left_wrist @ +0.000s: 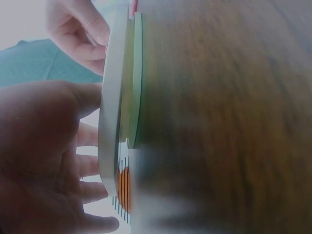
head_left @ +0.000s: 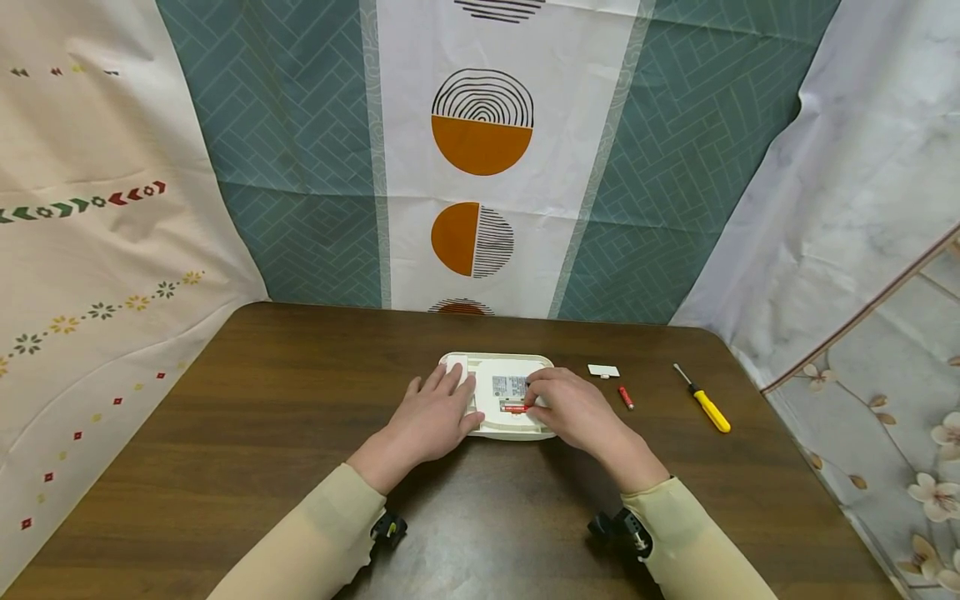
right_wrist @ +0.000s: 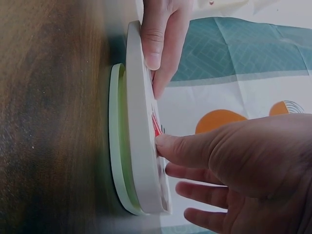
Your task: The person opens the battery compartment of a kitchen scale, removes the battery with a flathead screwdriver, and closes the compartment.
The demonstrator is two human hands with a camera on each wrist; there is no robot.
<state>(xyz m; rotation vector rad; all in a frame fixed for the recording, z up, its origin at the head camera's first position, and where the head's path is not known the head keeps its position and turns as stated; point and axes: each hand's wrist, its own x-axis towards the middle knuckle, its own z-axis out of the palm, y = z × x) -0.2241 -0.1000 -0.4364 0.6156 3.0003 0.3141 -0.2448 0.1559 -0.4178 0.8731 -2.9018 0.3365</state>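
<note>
A white rounded device, resembling a kitchen scale, lies on the table with its label and battery compartment facing up. My left hand rests on its left end, fingers spread over the top and thumb near the front edge. In the compartment is a red battery. My right hand holds the battery's right end, its thumb touching it in the right wrist view; the index fingertip is hidden there. To the right lie a small white battery cover and a second red battery.
A screwdriver with a yellow handle lies farther right on the brown wooden table. Patterned cloth curtains hang behind the table and along both sides.
</note>
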